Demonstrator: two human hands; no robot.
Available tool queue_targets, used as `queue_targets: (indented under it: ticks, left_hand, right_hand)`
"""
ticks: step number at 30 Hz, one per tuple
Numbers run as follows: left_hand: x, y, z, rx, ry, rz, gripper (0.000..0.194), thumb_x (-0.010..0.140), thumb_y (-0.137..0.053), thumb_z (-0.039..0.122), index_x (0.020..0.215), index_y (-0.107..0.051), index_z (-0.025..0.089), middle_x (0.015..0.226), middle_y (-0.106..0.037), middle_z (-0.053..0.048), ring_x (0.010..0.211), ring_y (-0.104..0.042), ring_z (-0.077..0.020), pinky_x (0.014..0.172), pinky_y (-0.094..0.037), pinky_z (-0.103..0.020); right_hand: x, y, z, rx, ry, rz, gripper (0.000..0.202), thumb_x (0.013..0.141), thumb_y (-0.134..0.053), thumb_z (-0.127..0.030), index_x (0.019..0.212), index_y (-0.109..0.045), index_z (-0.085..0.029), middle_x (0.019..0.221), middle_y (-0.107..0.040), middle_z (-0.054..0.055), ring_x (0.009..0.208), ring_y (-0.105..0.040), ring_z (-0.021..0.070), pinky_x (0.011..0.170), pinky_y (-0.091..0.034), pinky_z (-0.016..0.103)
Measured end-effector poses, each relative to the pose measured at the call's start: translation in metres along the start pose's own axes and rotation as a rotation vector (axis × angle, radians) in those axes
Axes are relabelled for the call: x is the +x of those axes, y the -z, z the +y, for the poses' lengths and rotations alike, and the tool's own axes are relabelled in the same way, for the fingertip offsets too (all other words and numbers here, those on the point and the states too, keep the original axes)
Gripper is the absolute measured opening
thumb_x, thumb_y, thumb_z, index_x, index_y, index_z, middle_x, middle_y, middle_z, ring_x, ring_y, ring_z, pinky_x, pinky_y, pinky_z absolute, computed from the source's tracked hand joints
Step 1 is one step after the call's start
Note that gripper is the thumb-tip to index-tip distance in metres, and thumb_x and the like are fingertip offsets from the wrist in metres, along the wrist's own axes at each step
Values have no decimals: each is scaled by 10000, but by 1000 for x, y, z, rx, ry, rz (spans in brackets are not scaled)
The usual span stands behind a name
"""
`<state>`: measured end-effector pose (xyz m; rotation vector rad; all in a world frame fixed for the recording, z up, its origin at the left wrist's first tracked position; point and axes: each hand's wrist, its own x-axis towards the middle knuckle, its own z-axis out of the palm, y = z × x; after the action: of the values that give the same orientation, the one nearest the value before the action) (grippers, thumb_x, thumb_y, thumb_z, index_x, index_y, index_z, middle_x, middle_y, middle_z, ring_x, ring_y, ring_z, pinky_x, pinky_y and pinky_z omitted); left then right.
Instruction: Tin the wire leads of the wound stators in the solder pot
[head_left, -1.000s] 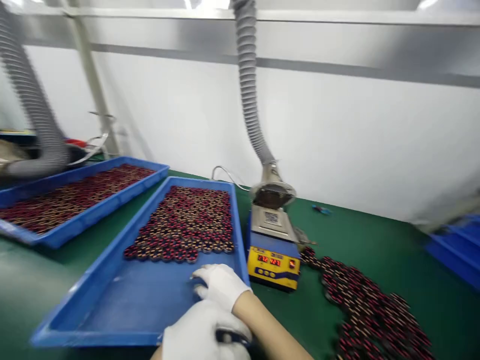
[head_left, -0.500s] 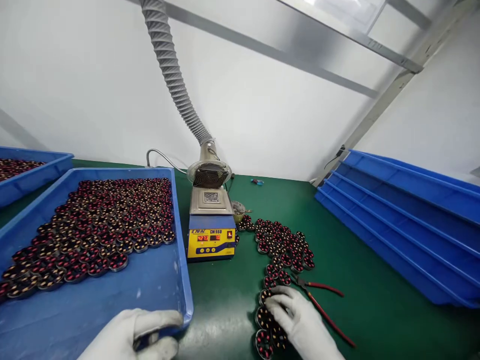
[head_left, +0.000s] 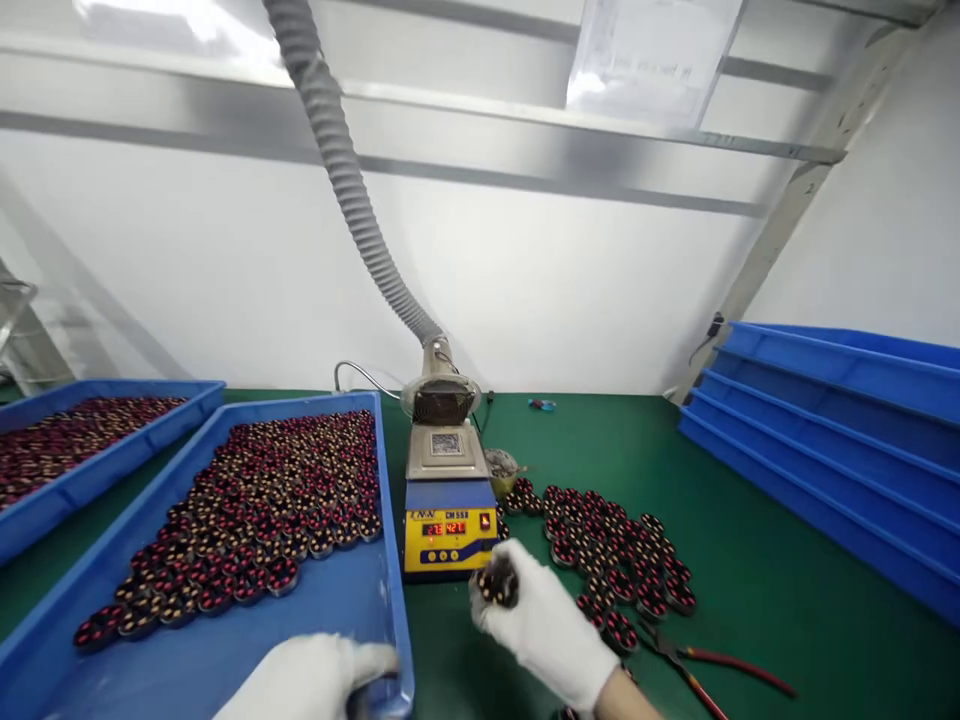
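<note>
My right hand (head_left: 544, 625), in a white glove, is closed around a round black part with pale yellow dots (head_left: 496, 583). It is in front of the solder pot (head_left: 450, 542), a yellow and blue unit with a lit display. My left hand (head_left: 315, 680), gloved too, is over the near right corner of the blue tray (head_left: 399, 640). Its thumb and fingers are bent around something dark, mostly hidden. Rows of round parts with red or yellow dots (head_left: 277, 500) fill the tray's far portion. More such parts (head_left: 611, 545) lie loose on the green table, right of the pot.
Pliers with red handles (head_left: 694, 665) lie at the right. A small bowl (head_left: 500, 472) stands behind the pot, under a grey exhaust hose (head_left: 349, 190). Stacked blue trays (head_left: 825, 440) are at the far right, and another filled tray (head_left: 82, 450) is at the left.
My right hand has picked up a round part from the near group and moved it left and up toward the solder pot. The camera view has shifted; my left hand remains by the tray corner.
</note>
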<state>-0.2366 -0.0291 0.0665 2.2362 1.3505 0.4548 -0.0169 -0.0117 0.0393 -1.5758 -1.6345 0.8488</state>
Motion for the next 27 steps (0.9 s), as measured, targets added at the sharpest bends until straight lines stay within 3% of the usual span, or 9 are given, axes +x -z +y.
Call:
queue_targets:
  ticks: [4, 7, 10, 12, 16, 21, 24, 27]
  left_hand:
    - [29, 21, 33, 217, -315, 393, 493, 653, -651, 405, 1119, -602, 252, 1017, -696, -94, 892, -649, -287, 774, -514, -380]
    - [49, 20, 52, 390, -579, 771, 589, 687, -654, 341, 1235, -483, 213, 1222, -577, -161, 1075, -566, -309, 829, -503, -421]
    - [63, 13, 52, 468, -641, 1040, 461, 744, -604, 280, 1185, -499, 197, 1175, -587, -152, 1055, -572, -267, 814, -514, -376]
    - [68, 10, 46, 440, -617, 1039, 357, 795, -560, 304, 1138, -522, 211, 1139, -609, -123, 1041, -576, -245, 825, -508, -360]
    - [68, 11, 33, 276, -609, 897, 310, 860, -485, 353, 1144, -497, 229, 1155, -611, -101, 1078, -562, -228, 876, -493, -351]
    - [62, 13, 34, -12, -600, 640, 290, 878, -472, 378, 1140, -456, 254, 1158, -611, -94, 1084, -576, -203, 893, -495, -308]
    - [63, 15, 40, 73, -690, 696, 253, 882, -461, 368, 1088, -476, 221, 1059, -658, -103, 1024, -610, -201, 840, -518, -298]
    - [65, 18, 45, 287, -780, 827, 223, 915, -382, 329, 1021, -502, 173, 957, -696, -115, 933, -643, -208, 762, -529, -317]
  right_hand:
    - [19, 21, -47, 455, 189, 64, 425, 744, -536, -418, 1122, -476, -234, 1054, -637, 93, 926, -621, 195, 778, -508, 335]
    - [14, 27, -65, 954, 243, 4, 401, 731, -598, -482, 1084, -584, -293, 1077, -654, 76, 926, -637, 228, 755, -535, 368]
    - [11, 25, -65, 1037, 270, -11, 316, 710, -632, -491, 948, -688, -290, 924, -707, 60, 878, -654, 247, 751, -545, 364]
    - [15, 23, -63, 1006, 279, 1, 297, 702, -646, -480, 901, -708, -269, 859, -716, 55, 884, -650, 261, 795, -528, 375]
    - [25, 25, -66, 966, 277, -3, 315, 655, -690, -482, 872, -715, -255, 869, -710, 53, 896, -634, 270, 875, -474, 405]
    - [24, 37, -68, 687, 444, -77, 255, 629, -718, -468, 800, -731, -280, 812, -671, 59, 788, -631, 226, 748, -512, 341]
    - [25, 36, -65, 603, 577, -4, 170, 651, -709, -427, 678, -720, -260, 706, -627, 43, 658, -593, 182, 656, -513, 301]
    - [28, 27, -65, 756, 491, 38, 205, 649, -723, -380, 542, -650, -221, 584, -559, 5, 550, -520, 132, 563, -480, 244]
